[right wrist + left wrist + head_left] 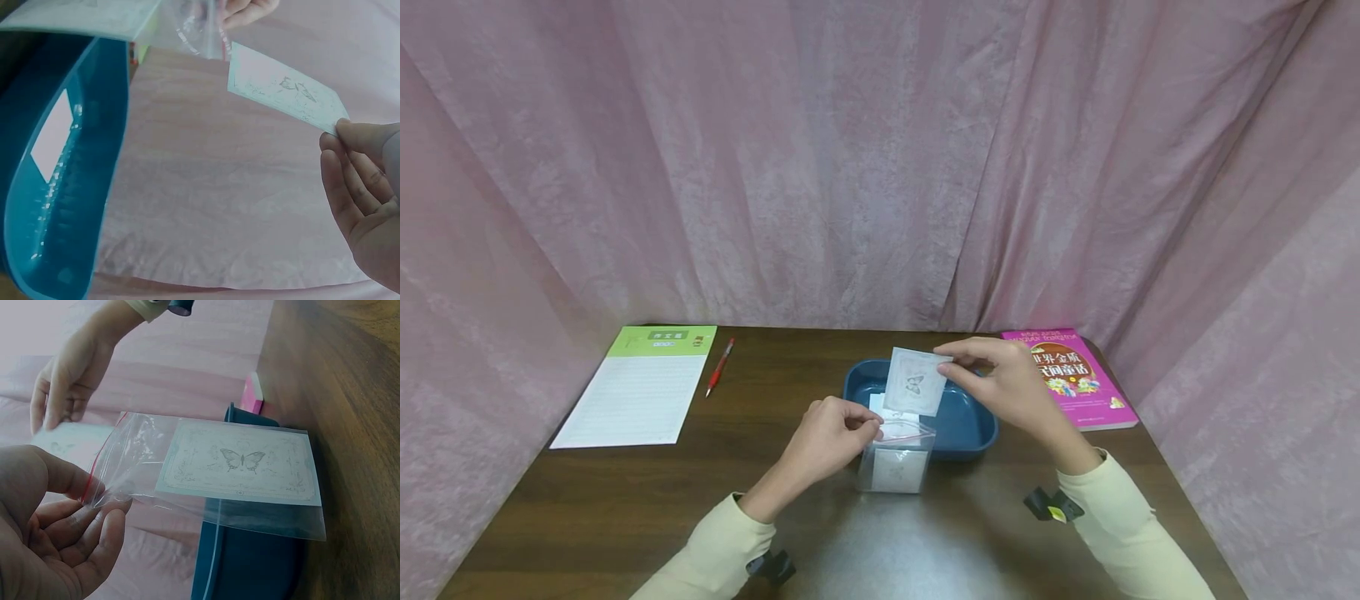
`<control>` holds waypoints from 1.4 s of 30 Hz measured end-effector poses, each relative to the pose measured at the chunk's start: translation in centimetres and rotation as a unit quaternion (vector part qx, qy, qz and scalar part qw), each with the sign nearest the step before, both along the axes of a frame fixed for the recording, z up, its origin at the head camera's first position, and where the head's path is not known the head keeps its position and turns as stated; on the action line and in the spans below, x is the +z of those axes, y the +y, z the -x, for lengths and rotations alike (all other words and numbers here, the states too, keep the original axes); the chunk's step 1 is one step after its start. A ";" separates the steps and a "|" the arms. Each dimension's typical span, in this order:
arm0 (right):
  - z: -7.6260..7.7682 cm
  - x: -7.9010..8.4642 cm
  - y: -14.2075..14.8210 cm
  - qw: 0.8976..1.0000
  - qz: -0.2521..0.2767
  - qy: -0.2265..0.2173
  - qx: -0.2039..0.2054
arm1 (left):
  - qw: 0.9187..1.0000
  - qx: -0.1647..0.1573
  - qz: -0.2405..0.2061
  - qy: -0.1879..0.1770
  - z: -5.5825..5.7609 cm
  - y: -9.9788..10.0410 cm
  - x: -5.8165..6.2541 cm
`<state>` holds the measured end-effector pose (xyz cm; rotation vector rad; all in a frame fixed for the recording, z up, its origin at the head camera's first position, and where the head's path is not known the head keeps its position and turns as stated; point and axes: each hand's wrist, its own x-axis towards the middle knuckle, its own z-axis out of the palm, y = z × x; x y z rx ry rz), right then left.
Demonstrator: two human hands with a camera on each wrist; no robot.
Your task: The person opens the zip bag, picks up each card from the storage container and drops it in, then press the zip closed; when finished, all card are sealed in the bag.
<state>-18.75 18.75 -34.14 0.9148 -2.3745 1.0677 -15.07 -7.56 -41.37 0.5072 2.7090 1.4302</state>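
My left hand (pixel 832 434) pinches the top corner of a clear zip bag (pixel 147 450) with a red seal line. Inside the bag lies a white card printed with a butterfly (pixel 240 461). Between thumb and fingers, my right hand (pixel 1006 385) holds a second butterfly card (pixel 914 382) by its edge, just above the bag's mouth in the head view. Both hands are over the near side of a blue tray (pixel 976 425). Another white card (pixel 52 137) lies in the tray; the bag partly hides it in the head view.
A green-topped writing pad (pixel 632 392) lies at the left of the brown table (pixel 715 483), with a red pen (pixel 719 367) beside it. At the right, behind the right hand, is a pink book (pixel 1093 392). Pink curtains (pixel 820 167) hang around the table.
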 end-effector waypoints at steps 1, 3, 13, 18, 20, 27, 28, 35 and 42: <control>-0.1 0.1 0.0 1.000 0.002 0.005 0.000 | 1.000 0.000 0.000 0.000 0.0 0.0 0.0; -0.4 0.3 0.1 1.000 0.007 0.011 0.003 | 1.000 0.001 0.001 0.002 0.0 0.0 0.0; -1.1 0.1 0.0 1.000 0.022 0.002 0.011 | 1.000 0.004 0.006 0.001 0.1 0.1 0.1; -1.2 -0.3 0.0 1.000 0.026 -0.005 0.009 | 1.000 0.008 0.005 -0.002 0.0 0.2 0.2; -1.3 -0.4 -0.1 1.000 0.027 -0.007 0.008 | 1.000 0.010 0.005 -0.005 0.0 0.2 0.2; -1.6 -1.1 0.1 1.000 0.019 -0.019 0.005 | 1.000 0.017 0.004 -0.010 -0.1 0.2 0.3; -1.6 -1.2 0.1 1.000 0.019 -0.020 0.005 | 1.000 0.017 0.004 -0.009 -0.1 0.2 0.3; -1.6 -1.9 0.3 0.999 0.022 -0.019 0.017 | 1.000 0.014 0.006 -0.006 -0.1 0.1 0.3; -1.3 -2.5 0.4 0.999 0.011 -0.015 0.038 | 1.000 0.017 0.005 -0.003 -0.1 0.1 0.3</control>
